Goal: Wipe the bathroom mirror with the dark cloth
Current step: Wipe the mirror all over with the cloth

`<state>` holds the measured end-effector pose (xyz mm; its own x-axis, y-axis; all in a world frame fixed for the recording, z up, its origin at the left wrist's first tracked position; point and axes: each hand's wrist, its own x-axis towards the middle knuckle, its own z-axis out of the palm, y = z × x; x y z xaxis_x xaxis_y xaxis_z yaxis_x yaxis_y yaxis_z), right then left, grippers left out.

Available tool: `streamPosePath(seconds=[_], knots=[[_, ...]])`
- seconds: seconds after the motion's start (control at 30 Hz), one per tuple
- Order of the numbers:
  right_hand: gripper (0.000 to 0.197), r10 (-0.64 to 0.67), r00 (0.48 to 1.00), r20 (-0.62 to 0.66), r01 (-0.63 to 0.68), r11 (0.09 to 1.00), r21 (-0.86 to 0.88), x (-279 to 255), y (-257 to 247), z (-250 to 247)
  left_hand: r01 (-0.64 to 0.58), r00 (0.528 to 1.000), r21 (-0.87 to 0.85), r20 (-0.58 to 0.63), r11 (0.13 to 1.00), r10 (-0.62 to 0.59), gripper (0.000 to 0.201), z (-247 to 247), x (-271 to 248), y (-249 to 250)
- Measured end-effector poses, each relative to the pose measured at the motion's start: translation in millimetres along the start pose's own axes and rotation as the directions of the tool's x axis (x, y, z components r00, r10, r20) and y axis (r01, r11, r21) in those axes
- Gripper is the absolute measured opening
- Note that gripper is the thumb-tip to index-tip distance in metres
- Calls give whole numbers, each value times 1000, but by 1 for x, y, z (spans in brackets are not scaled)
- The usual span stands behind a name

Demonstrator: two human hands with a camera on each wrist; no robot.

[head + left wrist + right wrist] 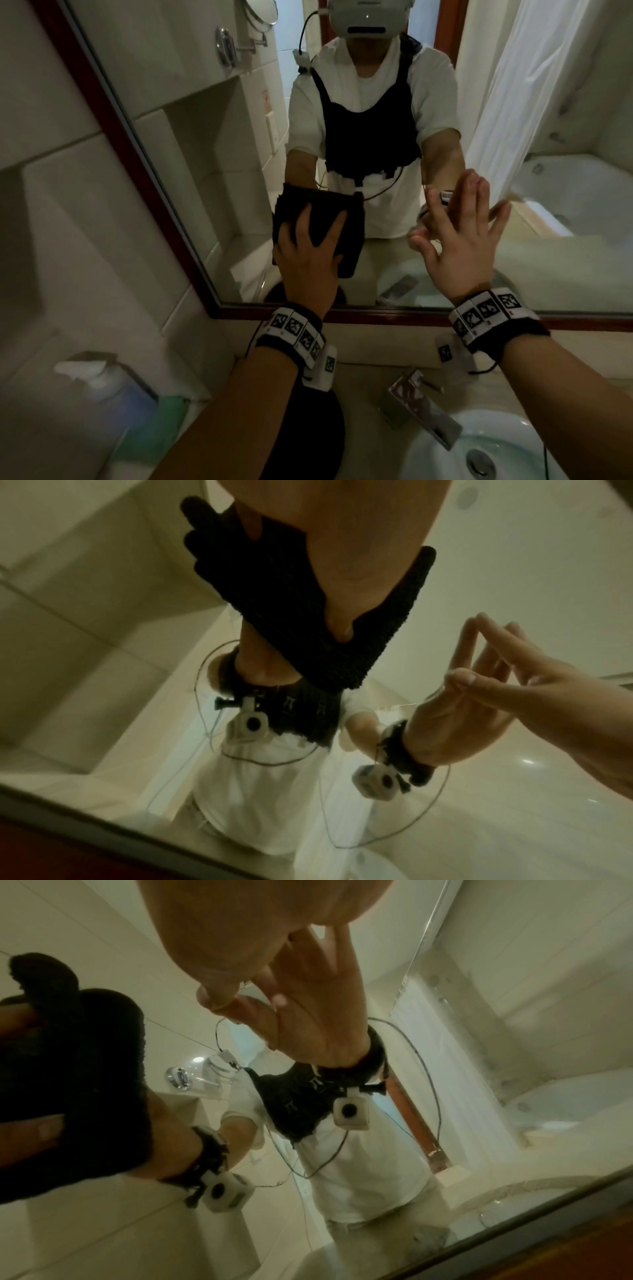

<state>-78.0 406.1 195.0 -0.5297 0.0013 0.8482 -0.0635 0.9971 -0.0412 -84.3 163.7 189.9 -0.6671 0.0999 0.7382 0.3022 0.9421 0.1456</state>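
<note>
The bathroom mirror (205,154) has a dark red wooden frame (113,137) and shows my reflection. My left hand (305,253) presses the dark cloth (349,222) flat against the lower middle of the glass, fingers spread over it. The left wrist view shows the thumb side of this hand (342,561) lying on the cloth (291,601). My right hand (459,236) rests on the glass to the right of the cloth, fingers straight and empty, fingertips meeting their reflection (514,674). In the right wrist view the palm (240,934) faces the mirror with the cloth (95,1069) at the left.
Below the mirror runs a counter with a chrome faucet (421,401) and a white sink basin (445,455) at the right. A tissue holder (102,377) hangs on the left tiled wall. A dark round object (322,428) lies under my left forearm.
</note>
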Motion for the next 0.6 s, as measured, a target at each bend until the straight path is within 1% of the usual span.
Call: streamPosePath(seconds=[0.1,0.23,0.33,0.4,0.43,0.5,0.6], knots=[[67,4,1000,2,-4,1000,4,0,-1,-1,2,1000,19,5,1000,-2,80,-5,3,-16],[69,5,1000,13,-5,1000,-6,0,0,-2,138,990,32,-23,990,-137,79,-19,6,-65],[70,4,1000,21,-4,1000,-6,1,-1,-6,176,983,63,-67,982,-172,80,-33,11,-99],[71,13,999,30,-13,1000,-2,1,-4,-9,199,977,43,-86,979,-195,79,-42,15,-109],[73,19,999,29,-19,1000,-2,1,-6,-11,228,970,30,-89,973,-225,81,-47,17,-112],[73,38,999,2,-38,999,2,3,-9,-18,281,957,7,-79,960,-280,83,-56,24,-115],[68,37,995,-89,-31,997,68,20,-14,-35,308,949,-10,-68,951,-308,83,-67,31,-119]])
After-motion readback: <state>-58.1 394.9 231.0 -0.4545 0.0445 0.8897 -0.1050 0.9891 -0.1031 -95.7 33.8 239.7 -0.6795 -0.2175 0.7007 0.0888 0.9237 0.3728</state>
